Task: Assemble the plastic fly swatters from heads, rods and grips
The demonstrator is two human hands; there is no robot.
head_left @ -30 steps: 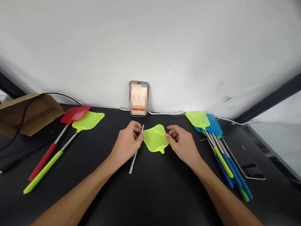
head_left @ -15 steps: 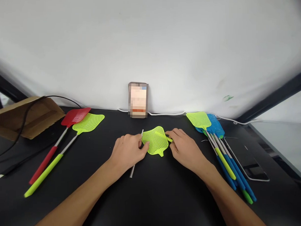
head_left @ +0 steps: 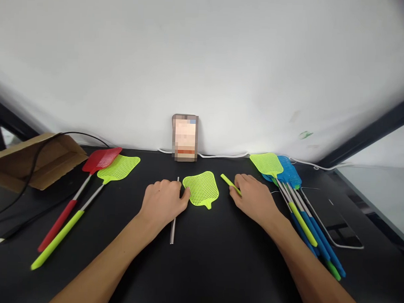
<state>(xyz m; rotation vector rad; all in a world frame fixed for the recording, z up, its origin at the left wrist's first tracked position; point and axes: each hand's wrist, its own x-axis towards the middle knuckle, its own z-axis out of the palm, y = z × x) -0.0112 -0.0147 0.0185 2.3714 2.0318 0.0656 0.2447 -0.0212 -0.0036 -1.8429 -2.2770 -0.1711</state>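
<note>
A lime-green fly swatter head lies flat on the black table in front of me, its short neck pointing towards me. To its left, my left hand is closed over a thin metal rod, whose ends show above and below the fingers. My left thumb reaches the left edge of the swatter head. On the other side, my right hand grips a lime-green handle, its free end pointing up and left. The rest of that handle is hidden under the hand. A gap separates the handle from the swatter head.
At left lie a red fly swatter and a lime-green fly swatter, near an open cardboard box and a black cable. Several blue and green fly swatters overlap at right beside a tablet. A phone leans on the wall.
The swatter head and my left hand with the rod have shifted left. My right hand has moved a little right, drawing the green handle away from the swatter head.
</note>
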